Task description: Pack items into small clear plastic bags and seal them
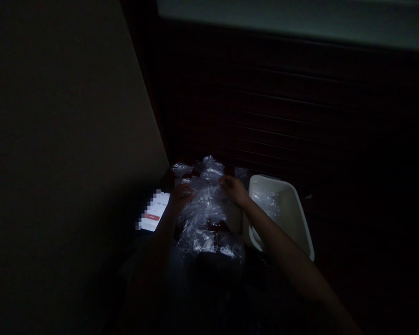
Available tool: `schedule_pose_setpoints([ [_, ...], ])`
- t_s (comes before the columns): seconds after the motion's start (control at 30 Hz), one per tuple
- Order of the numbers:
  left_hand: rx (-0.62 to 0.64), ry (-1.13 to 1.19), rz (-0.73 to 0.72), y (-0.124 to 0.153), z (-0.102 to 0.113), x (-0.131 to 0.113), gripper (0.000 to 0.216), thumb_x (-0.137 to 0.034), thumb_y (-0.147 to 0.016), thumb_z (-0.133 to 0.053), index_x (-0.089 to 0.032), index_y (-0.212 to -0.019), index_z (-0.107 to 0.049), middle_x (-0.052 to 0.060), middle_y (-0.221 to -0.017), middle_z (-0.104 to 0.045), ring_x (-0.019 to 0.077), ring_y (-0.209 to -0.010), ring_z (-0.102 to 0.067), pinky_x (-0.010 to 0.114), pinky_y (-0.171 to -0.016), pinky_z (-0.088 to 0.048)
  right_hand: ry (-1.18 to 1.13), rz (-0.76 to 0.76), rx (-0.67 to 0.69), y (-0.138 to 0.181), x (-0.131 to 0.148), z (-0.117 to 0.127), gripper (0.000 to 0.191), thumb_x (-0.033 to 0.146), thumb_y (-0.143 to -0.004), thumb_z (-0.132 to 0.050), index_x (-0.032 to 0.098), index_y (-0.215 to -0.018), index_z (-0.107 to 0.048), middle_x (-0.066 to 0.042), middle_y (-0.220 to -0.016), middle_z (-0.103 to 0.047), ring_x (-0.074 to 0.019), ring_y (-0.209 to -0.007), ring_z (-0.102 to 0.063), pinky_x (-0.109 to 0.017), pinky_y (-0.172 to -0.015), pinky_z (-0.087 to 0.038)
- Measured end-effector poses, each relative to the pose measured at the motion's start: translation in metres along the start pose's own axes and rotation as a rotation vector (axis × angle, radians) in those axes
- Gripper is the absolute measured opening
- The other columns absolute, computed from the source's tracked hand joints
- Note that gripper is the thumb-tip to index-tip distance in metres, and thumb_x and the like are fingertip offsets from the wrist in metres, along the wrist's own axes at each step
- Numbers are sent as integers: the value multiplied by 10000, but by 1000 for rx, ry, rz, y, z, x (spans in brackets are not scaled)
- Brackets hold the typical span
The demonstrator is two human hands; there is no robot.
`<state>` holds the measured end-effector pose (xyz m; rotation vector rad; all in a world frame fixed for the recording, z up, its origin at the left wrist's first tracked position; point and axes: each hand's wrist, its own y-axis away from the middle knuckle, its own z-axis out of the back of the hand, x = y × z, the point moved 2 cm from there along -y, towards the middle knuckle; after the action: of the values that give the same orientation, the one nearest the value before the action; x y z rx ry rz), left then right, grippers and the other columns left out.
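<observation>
In dim light, a clear plastic bag (207, 197) is stretched between my two hands. My left hand (181, 196) grips its left side, with the fingers closed on the film. At the upper right edge, my right hand (233, 186) pinches the same bag between thumb and fingers. More crumpled clear bags (211, 166) lie just beyond my hands. Nearer to me, other shiny plastic film (212, 242) is bunched up below the bag. The darkness hides where one bag ends and another begins.
Right of my hands stands a white plastic bin (302, 218) with clear plastic inside; my right forearm crosses over it. A lit phone (155, 214) is beside my left hand. A pale wall (73, 116) rises on the left, dark slatted panelling (282, 102) behind.
</observation>
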<state>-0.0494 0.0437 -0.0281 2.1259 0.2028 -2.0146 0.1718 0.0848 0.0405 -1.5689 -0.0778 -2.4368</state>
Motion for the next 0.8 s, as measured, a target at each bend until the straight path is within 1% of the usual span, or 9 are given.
schedule_pose_setpoints([
  [0.07, 19, -44, 87, -1, -2, 1, 392, -277, -529, -741, -171, -888, -623, 45, -800, -657, 187, -649, -620, 273, -538, -467, 25, 62, -1, 1, 2, -1, 167, 157, -717, -509, 189, -819, -638, -35, -820, -639, -164, -785, -581, -294, -771, -421],
  [0.13, -11, -133, 97, -1, -4, -3, 332, -350, -610, -686, -170, -885, -637, 61, -829, -668, 212, -723, -634, 313, -618, -489, 27, 78, 24, 3, 3, -3, 196, 169, -736, -487, 178, -858, -639, -40, -818, -637, -162, -767, -581, -298, -759, -427],
  [0.23, -102, -275, -130, 6, -9, -20, 302, -410, -688, -617, -176, -877, -647, 74, -965, -666, 231, -956, -599, 364, -860, -448, 13, 61, 83, 4, 6, -6, 226, 175, -744, -460, 152, -884, -636, -42, -790, -625, -151, -715, -568, -291, -706, -436],
  [0.3, -26, -290, -223, 13, -17, -27, 317, -424, -716, -592, -178, -906, -651, 79, -1028, -655, 231, -1018, -575, 374, -924, -416, -11, 65, 133, 5, 9, -8, 236, 160, -733, -456, 143, -891, -629, -39, -794, -621, -146, -719, -564, -282, -692, -437],
  [0.37, 150, -232, -222, 19, -27, -28, 337, -422, -730, -583, -178, -953, -648, 90, -1090, -637, 235, -1034, -571, 363, -899, -438, -32, 88, 182, 5, 11, -9, 233, 146, -720, -459, 138, -884, -625, -36, -795, -621, -144, -735, -567, -279, -700, -439],
  [0.43, 229, -177, -164, 22, -35, -24, 407, -396, -679, -649, -180, -1023, -626, 94, -1066, -648, 239, -990, -594, 358, -848, -464, -40, 128, 212, 6, 11, -10, 222, 154, -724, -465, 137, -880, -623, -37, -803, -624, -148, -759, -572, -285, -725, -441],
  [0.57, 298, -220, -100, 23, -42, -15, 259, -360, -622, -693, -161, -786, -670, 69, -819, -683, 212, -789, -626, 314, -731, -473, -2, 162, 174, 6, 8, -9, 260, 215, -774, -457, 139, -974, -605, -65, -892, -628, -173, -837, -581, -328, -794, -439],
  [0.7, 204, -173, -48, 22, -40, -17, 232, -373, -633, -682, -155, -703, -645, 26, -659, -638, 155, -621, -582, 249, -570, -424, 48, 162, 31, 5, 4, -8, 438, 314, -750, -558, 151, -1155, -515, -118, -1135, -559, -228, -1051, -517, -394, -932, -378],
  [0.8, 110, -23, 4, 21, -38, -19, 257, -392, -646, -679, -152, -723, -626, 10, -652, -617, 124, -582, -556, 227, -535, -395, -35, 81, 6, 4, 2, -10, 696, 392, -683, -647, 177, -1287, -375, -140, -1235, -477, -238, -1092, -488, -400, -915, -404],
])
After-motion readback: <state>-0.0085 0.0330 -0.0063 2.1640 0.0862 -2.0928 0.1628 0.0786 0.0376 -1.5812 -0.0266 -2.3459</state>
